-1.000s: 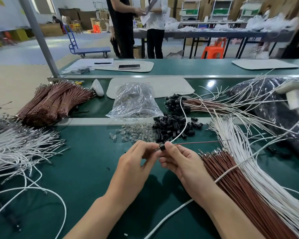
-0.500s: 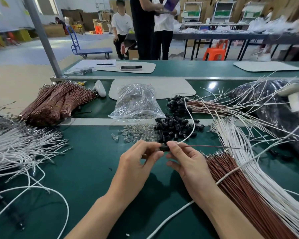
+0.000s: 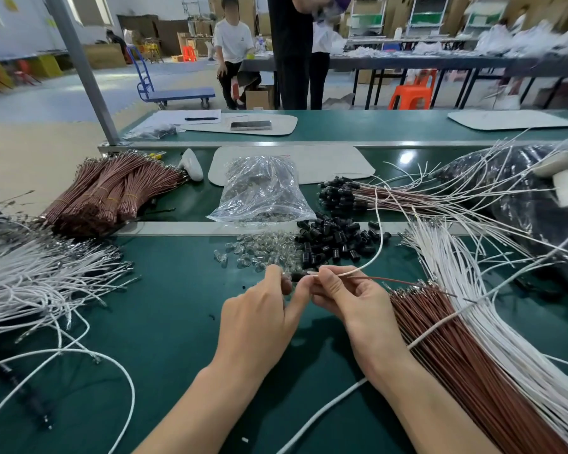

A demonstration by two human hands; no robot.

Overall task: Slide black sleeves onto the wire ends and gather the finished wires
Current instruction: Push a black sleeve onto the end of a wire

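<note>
Green table [image 3: 164,322] lies under both hands, just in front of the sleeve pile [image 3: 335,240]. The left hand [image 3: 263,309] pinches one sleeve [image 3: 298,276] between thumb and forefinger. The right hand [image 3: 351,296] pinches a white wire [image 3: 374,250] and a brown wire [image 3: 391,280] at the mouth of this sleeve, its other fingers loosely curled. Right of the pile lie brown strands [image 3: 456,355] and white strands [image 3: 492,322]. Clear bulbs [image 3: 263,250] touch the pile on its left. Behind the pile sits a plastic bag [image 3: 263,191]; right of the bag lie the finished wires [image 3: 358,196].

black sleeves [image 3: 336,239], green table [image 3: 164,316], brown wires [image 3: 466,365]
</note>
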